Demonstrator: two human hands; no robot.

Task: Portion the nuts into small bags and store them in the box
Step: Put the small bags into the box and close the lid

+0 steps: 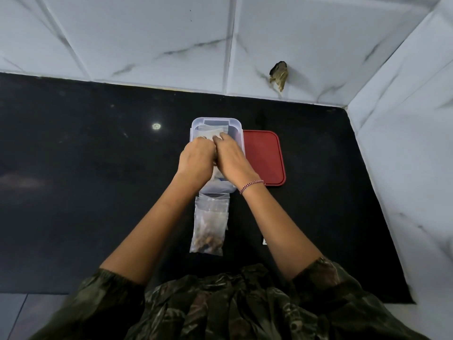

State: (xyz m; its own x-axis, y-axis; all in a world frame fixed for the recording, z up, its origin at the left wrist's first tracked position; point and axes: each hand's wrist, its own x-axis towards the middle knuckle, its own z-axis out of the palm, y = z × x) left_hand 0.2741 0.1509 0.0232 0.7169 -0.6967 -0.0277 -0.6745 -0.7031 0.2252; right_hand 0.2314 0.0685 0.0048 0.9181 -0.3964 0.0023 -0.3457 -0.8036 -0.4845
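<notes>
Your left hand (196,158) and right hand (229,155) pinch a small bag (210,131) inside the clear box (195,125), a nut-filled bag (209,229) lying just at its near side.

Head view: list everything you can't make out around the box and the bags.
Inside of the clear box, head view: the left hand and right hand cover most of it; bags inside cannot be counted.
Grip on the small bag: fingertips hidden under the hands' own backs.
Stack of nut bags on the counter: overlapping, number unclear.
White scrap: mostly behind the right forearm.
</notes>
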